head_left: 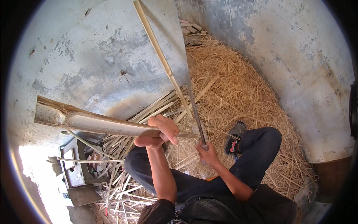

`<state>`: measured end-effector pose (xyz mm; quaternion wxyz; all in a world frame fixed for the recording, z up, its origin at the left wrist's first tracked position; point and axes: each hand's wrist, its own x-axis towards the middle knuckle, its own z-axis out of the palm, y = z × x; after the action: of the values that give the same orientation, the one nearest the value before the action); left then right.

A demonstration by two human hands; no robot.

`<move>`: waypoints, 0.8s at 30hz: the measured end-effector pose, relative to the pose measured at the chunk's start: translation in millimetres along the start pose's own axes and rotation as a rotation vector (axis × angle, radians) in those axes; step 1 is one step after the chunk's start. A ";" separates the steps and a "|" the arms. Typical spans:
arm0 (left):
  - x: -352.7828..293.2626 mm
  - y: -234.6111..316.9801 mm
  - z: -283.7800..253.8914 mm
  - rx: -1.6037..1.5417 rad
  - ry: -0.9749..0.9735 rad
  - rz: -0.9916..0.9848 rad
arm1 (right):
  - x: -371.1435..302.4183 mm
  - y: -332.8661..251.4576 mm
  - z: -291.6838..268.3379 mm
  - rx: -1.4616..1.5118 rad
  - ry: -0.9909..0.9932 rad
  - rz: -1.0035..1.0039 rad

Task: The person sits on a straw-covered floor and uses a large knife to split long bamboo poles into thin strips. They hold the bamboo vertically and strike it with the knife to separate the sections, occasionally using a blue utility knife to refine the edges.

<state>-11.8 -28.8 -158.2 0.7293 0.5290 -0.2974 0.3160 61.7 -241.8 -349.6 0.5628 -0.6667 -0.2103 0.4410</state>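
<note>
A wide, half-round length of split bamboo (100,125) reaches from the left toward my lap. My left hand (159,131) is closed around it near its right end, with the fingers curled over the top. My right hand (207,153) is closed on the lower end of a long, thin, dark blade (197,117), which points up and away from me. The blade is close to the tip of the bamboo; whether they touch I cannot tell. Where the blade meets my right hand, its handle is mostly hidden.
A long pale bamboo strip (160,56) leans against the weathered wall (93,56). Straw-like shavings (238,82) cover the floor, with split strips (119,143) piled at left. A grey frame-like object (74,164) stands beside them. My legs are folded, a sandalled foot (235,138) at right.
</note>
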 end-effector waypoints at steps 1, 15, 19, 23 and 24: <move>0.9 -1.0 0.7 0.002 0.004 0.004 | 7.0 19.5 -1.5 -0.080 0.018 0.040; -13.6 17.7 0.0 0.383 0.725 -0.036 | 28.6 113.4 -16.9 0.219 0.143 0.358; 14.4 5.7 21.3 0.653 0.873 -0.012 | -10.0 -16.8 7.5 0.428 0.112 0.250; 18.1 -11.3 30.5 0.728 0.834 0.018 | -29.4 -52.8 17.0 0.497 -0.004 0.088; 19.8 -14.6 33.8 0.740 0.827 0.019 | -30.1 -50.7 21.4 0.473 0.010 0.062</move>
<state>8.5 -61.9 -142.7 0.5477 0.5790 0.1398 0.5875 39.3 -239.0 -291.0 0.6907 -0.5247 -0.0775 0.4916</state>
